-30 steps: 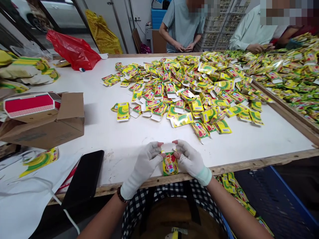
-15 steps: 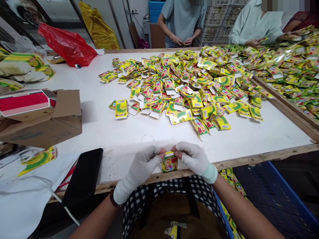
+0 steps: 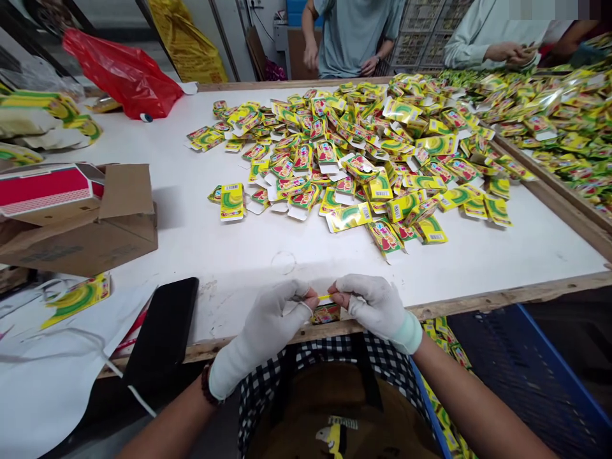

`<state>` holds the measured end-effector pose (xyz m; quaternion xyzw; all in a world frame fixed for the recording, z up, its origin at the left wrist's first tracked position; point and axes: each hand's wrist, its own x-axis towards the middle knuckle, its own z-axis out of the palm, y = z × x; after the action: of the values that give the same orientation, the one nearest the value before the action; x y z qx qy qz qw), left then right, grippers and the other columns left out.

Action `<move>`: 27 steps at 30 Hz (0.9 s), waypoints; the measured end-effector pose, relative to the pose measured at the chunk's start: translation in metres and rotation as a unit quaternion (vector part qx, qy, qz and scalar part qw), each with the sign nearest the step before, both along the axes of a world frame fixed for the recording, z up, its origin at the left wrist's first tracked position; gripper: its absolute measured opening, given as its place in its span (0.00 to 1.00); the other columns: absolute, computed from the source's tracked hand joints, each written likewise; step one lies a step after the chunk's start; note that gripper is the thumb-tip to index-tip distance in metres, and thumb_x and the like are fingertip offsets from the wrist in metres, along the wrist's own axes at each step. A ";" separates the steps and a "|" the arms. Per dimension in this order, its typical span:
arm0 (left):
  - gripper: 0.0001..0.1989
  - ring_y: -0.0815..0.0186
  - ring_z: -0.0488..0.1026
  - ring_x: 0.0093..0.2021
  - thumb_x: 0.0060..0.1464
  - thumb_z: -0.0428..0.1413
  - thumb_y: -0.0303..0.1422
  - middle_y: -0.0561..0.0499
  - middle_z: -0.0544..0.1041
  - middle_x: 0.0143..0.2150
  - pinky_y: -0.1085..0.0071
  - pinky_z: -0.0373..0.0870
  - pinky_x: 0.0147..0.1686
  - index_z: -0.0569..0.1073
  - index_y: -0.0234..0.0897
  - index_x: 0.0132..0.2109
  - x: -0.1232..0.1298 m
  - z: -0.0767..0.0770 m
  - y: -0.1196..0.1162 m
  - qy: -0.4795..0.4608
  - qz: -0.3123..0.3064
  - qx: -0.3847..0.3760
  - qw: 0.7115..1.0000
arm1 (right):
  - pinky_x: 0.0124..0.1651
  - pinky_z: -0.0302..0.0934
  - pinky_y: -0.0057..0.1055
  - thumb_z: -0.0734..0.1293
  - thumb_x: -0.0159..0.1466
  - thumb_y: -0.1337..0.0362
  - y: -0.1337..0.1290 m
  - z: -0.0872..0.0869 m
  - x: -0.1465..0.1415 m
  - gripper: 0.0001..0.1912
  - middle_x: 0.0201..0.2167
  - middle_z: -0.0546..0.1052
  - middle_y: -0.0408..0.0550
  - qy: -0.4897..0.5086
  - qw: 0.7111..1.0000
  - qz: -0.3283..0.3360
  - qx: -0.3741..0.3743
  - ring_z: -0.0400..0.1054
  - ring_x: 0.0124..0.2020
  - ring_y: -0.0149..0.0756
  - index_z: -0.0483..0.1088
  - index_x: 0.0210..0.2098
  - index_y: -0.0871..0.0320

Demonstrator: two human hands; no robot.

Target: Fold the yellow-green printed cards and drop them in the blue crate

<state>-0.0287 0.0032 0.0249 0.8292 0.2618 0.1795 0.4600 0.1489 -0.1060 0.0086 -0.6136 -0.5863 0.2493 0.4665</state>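
A small yellow, green and red box (image 3: 326, 313) lies at the table's near edge, with its top flap raised. My left hand (image 3: 275, 322), in a white glove with bare fingertips, pinches the flap's left end. The right end is pinched by my right hand (image 3: 375, 307), gloved the same way. Beyond my hands a large pile of similar small boxes (image 3: 329, 159) covers the middle of the white table (image 3: 229, 255). Some have white end flaps sticking out.
At left are a cardboard box (image 3: 129, 210), a black phone (image 3: 165, 322), a white cable and a red bag (image 3: 124, 76). A blue crate (image 3: 526, 363) stands below the edge at right. Two people work across the table; a wooden divider (image 3: 549, 185) borders more packets.
The box's flap now shows as a thin yellow strip between my fingertips, and less of its front is visible. The view has shifted slightly. Across the table, a person's hands have moved apart.
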 end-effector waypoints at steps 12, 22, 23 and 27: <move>0.18 0.65 0.75 0.44 0.54 0.55 0.23 0.44 0.77 0.45 0.70 0.74 0.41 0.68 0.38 0.52 -0.012 -0.020 0.005 -0.118 -0.110 0.221 0.962 | 0.50 0.68 0.33 0.61 0.66 0.69 -0.014 -0.022 0.012 0.24 0.55 0.70 0.56 -0.063 0.978 0.131 0.148 0.68 0.53 0.37 0.57 0.61 0.55; 0.08 0.65 0.74 0.42 0.57 0.50 0.26 0.45 0.77 0.42 0.70 0.73 0.41 0.74 0.36 0.39 0.000 -0.015 0.005 -0.059 -0.083 0.135 0.986 | 0.45 0.69 0.35 0.62 0.62 0.69 -0.007 -0.025 -0.003 0.17 0.46 0.75 0.52 -0.048 0.997 0.038 0.052 0.72 0.44 0.38 0.68 0.51 0.54; 0.08 0.65 0.74 0.43 0.57 0.51 0.28 0.45 0.77 0.43 0.70 0.72 0.42 0.74 0.36 0.39 0.004 -0.013 0.013 -0.050 -0.067 0.108 0.991 | 0.44 0.70 0.35 0.63 0.62 0.67 -0.006 -0.027 -0.004 0.17 0.43 0.76 0.51 -0.019 1.000 0.006 0.012 0.72 0.42 0.38 0.67 0.52 0.55; 0.13 0.60 0.71 0.51 0.56 0.53 0.35 0.43 0.74 0.49 0.64 0.67 0.53 0.71 0.33 0.47 0.023 -0.004 0.078 -0.005 0.098 0.120 0.988 | 0.32 0.70 0.32 0.66 0.61 0.57 -0.013 -0.025 0.011 0.21 0.33 0.76 0.47 0.250 0.963 -0.086 -0.042 0.73 0.31 0.36 0.63 0.53 0.53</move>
<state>-0.0062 0.0811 0.0206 0.8477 0.3159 0.2583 0.3390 0.1599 -0.1194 -0.0165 -0.5991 -0.3843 0.3784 0.5917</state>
